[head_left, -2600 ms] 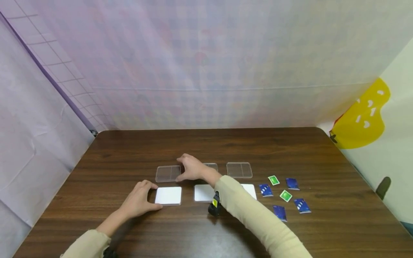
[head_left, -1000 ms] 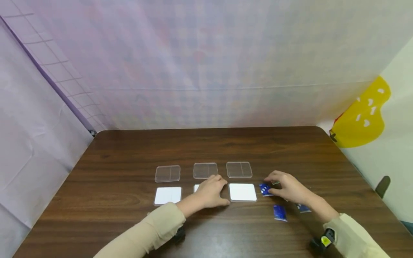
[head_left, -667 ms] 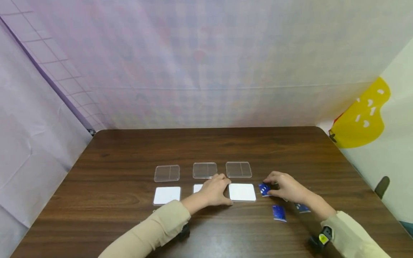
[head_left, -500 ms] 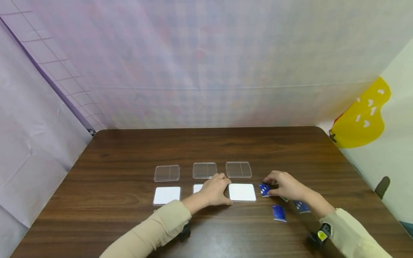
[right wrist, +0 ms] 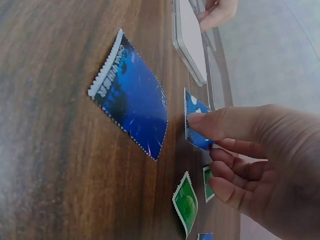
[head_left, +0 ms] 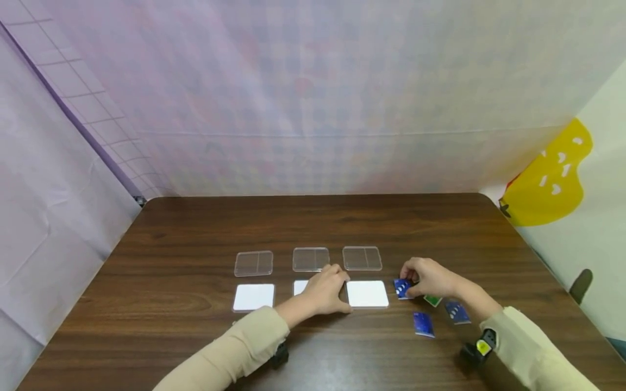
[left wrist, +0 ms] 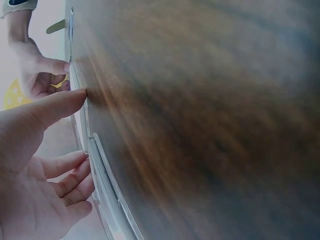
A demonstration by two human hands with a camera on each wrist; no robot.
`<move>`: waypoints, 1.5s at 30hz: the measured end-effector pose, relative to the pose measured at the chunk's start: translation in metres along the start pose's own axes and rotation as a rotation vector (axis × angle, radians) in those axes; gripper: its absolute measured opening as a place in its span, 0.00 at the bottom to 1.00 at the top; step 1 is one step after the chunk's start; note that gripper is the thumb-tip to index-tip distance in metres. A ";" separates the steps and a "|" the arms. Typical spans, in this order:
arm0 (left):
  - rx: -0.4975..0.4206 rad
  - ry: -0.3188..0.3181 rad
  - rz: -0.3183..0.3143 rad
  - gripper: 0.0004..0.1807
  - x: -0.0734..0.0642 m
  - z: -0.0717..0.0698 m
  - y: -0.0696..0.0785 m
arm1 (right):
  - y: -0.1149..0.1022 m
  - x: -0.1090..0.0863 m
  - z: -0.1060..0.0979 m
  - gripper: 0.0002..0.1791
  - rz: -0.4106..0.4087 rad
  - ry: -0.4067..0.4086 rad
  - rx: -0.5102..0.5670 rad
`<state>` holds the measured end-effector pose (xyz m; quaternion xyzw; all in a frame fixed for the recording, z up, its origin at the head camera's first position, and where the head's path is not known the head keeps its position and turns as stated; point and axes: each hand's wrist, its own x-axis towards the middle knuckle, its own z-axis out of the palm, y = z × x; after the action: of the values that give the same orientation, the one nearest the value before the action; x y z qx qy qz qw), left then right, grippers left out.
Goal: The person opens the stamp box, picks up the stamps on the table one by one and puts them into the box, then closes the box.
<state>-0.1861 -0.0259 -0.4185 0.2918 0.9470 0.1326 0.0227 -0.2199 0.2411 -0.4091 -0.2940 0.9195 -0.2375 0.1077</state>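
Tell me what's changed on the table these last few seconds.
The left hand moved right, from the leftmost white box to the rightmost white box; the right hand also rightward, from the leftmost clear tray to a blue stamp it now pinches. Those boxes and that tray stayed put.

Looks soft and even in the head view, with pale glare on the near tabletop (head_left: 323,355); turns hazy and blurred at left wrist, washed-out upper right at right wrist.
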 end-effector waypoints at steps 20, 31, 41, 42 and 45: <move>0.010 0.025 -0.019 0.34 0.000 0.004 -0.001 | -0.004 -0.003 -0.010 0.05 -0.037 0.001 0.176; 0.001 0.029 -0.020 0.34 0.000 0.004 -0.001 | -0.027 0.006 -0.020 0.05 -0.082 -0.053 0.274; -0.013 0.046 -0.013 0.33 0.000 0.005 -0.002 | -0.047 0.026 -0.010 0.04 -0.156 -0.100 0.350; -0.015 0.048 -0.012 0.33 0.000 0.005 -0.002 | -0.049 0.028 -0.008 0.04 -0.155 -0.107 0.357; -0.019 0.049 -0.008 0.32 0.001 0.005 -0.002 | -0.052 0.036 -0.003 0.04 -0.159 -0.131 0.381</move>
<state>-0.1872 -0.0262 -0.4244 0.2845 0.9470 0.1489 0.0028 -0.2242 0.1839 -0.3821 -0.3548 0.8229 -0.3952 0.2019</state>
